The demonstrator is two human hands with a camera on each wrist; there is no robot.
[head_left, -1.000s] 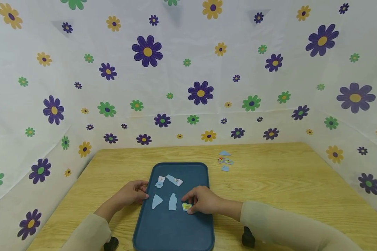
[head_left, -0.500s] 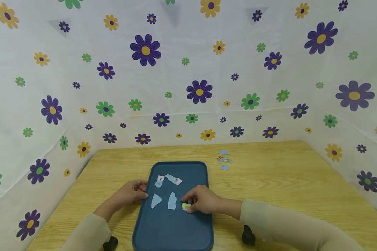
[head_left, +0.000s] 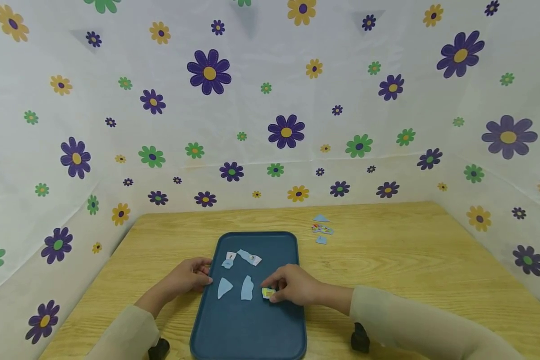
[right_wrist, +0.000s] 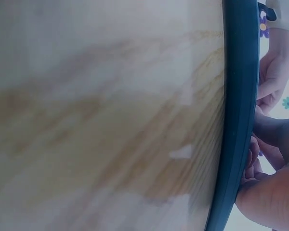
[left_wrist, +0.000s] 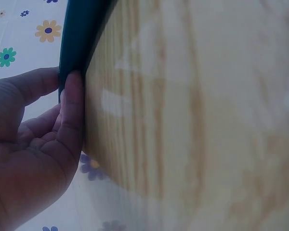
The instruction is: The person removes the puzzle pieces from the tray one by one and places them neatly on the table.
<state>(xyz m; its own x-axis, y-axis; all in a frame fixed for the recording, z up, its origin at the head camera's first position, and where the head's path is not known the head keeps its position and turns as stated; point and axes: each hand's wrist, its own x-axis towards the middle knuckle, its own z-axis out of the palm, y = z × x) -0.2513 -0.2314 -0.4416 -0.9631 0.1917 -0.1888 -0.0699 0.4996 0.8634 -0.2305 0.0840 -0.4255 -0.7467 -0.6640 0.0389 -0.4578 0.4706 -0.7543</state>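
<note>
My left hand (head_left: 191,276) grips the left rim of a dark blue tray (head_left: 247,330). In the left wrist view, the thumb and a finger of that hand (left_wrist: 43,139) pinch the tray edge (left_wrist: 79,43). Over the tray's right half, my right hand (head_left: 294,285) pinches a small yellow and white card piece (head_left: 267,293) between thumb and index finger. Left of it lie a curved light blue piece (head_left: 247,288) and a roughly triangular one (head_left: 224,288). Two blue-and-white pieces, one short (head_left: 229,260) and one long (head_left: 250,258), lie farther back. In the right wrist view the tray wall hides the pieces.
On the wooden table (head_left: 378,260), beyond the tray's far right corner, lie a blue triangular piece (head_left: 321,218), a multicoloured strip (head_left: 322,229) and a small blue piece (head_left: 321,240). A flower-printed white sheet (head_left: 252,110) surrounds the table at the back and sides.
My right hand has shifted slightly away from me and to the right, and the yellow piece has moved a little with it. My left hand keeps its place on the tray rim.
</note>
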